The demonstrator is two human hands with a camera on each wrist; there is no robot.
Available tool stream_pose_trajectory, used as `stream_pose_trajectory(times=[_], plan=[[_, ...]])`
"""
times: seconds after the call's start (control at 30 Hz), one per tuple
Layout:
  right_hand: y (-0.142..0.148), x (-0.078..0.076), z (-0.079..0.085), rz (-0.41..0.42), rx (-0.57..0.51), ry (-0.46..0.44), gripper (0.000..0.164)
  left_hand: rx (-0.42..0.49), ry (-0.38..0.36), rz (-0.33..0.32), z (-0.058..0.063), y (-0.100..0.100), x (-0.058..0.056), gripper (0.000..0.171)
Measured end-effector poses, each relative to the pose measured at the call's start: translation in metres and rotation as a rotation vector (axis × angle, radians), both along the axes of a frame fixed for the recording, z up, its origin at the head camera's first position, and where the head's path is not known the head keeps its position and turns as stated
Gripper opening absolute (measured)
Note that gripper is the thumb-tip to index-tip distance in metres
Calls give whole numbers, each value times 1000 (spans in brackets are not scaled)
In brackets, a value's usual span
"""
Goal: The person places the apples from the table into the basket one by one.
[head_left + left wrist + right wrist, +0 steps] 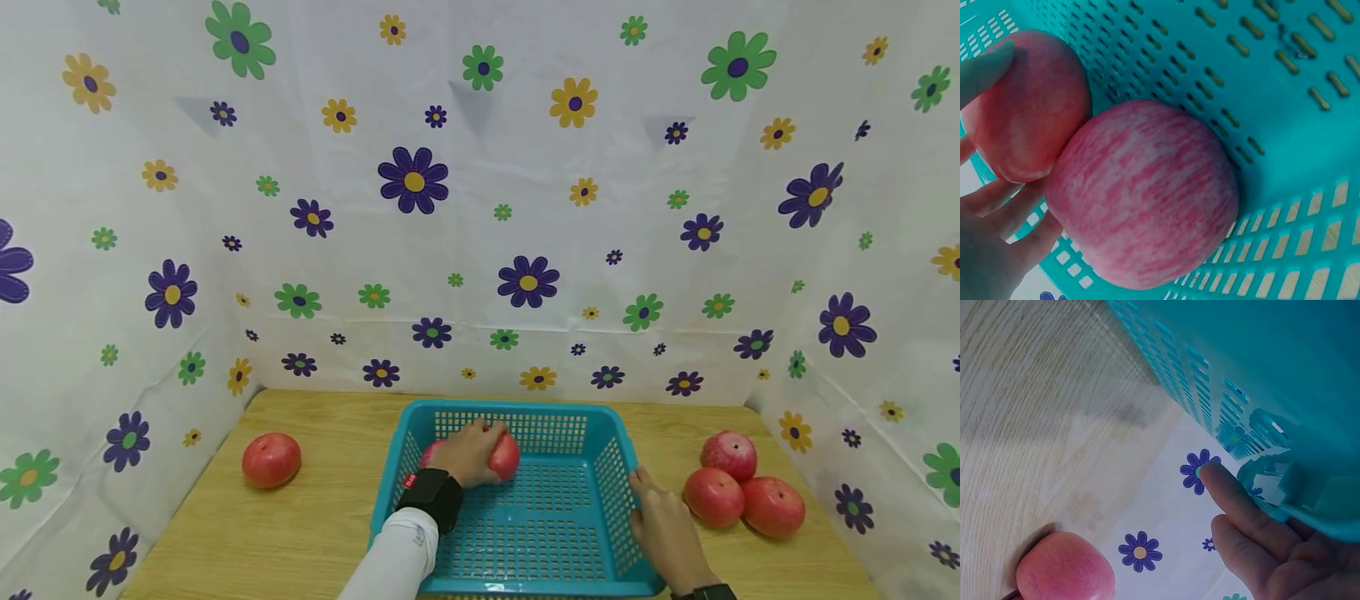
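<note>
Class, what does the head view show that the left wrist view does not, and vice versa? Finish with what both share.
Only the head view: the right hand at the basket, a lone apple on the table, and three apples grouped together.

Only the left wrist view: most of the streaked apple, largely hidden in the head view.

Both: the left hand gripping the other apple, beside the streaked one in the basket.

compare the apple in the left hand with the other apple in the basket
The held apple is a plainer orange-red; the other apple is pinker with clear streaks. The left hand has its thumb on the held apple, not the other apple. Both are inside the blue basket.
</note>
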State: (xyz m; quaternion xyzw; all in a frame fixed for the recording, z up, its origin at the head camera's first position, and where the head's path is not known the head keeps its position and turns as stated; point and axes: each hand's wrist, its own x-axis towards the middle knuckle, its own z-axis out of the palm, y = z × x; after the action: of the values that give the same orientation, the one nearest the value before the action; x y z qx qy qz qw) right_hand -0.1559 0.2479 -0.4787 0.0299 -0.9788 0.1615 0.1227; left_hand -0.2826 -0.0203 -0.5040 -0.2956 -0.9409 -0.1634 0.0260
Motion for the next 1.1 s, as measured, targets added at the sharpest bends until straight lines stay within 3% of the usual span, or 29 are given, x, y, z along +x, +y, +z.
stream_pose_trajectory(times=[0.2,0.37,0.7,1.1], plan=[[-1,-1,0,4,-6,-12,44,-11,46,-25,-4,0,5,67],[-1,-1,1,8,-13,-18,44,-15,36,-4,-5,1,8,65],[-1,1,0,-6,-10,-24,44,-69,93,39,-5,13,12,59],[1,0,-1,6,-3,-17,45,-104,88,68,-4,15,14,56]])
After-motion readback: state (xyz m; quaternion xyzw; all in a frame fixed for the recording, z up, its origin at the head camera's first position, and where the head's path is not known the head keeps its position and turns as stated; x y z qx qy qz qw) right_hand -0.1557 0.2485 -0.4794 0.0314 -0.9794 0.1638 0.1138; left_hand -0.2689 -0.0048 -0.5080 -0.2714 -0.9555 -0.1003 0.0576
